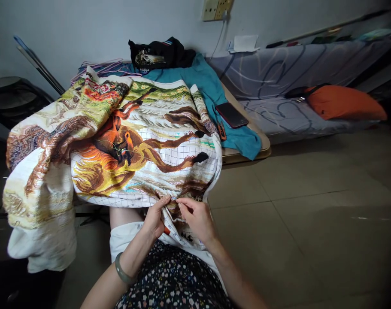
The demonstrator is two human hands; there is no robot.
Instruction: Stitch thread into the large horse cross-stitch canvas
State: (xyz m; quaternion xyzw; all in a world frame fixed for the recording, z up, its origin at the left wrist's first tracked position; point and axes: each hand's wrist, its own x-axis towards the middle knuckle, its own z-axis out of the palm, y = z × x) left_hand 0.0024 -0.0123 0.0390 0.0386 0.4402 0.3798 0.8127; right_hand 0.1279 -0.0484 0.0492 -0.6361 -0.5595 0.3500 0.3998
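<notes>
1. Both hands pinch the near edge of a large embroidered cloth [131, 141] draped over the lap: left hand [156, 219], right hand [198, 219].
2. A phone [231, 114] lies on a teal cloth [243, 143] on the counter [247, 155].
3. An orange pillow [343, 103] rests on the bed [279, 116] behind.

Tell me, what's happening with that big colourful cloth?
A person sits with a large cross-stitch cloth draped over their lap and a low table. The left hand and right hand both pinch the cloth's near edge, close together. Part of the gridded cloth is not yet stitched. A phone lies on a teal cloth behind it.
</notes>
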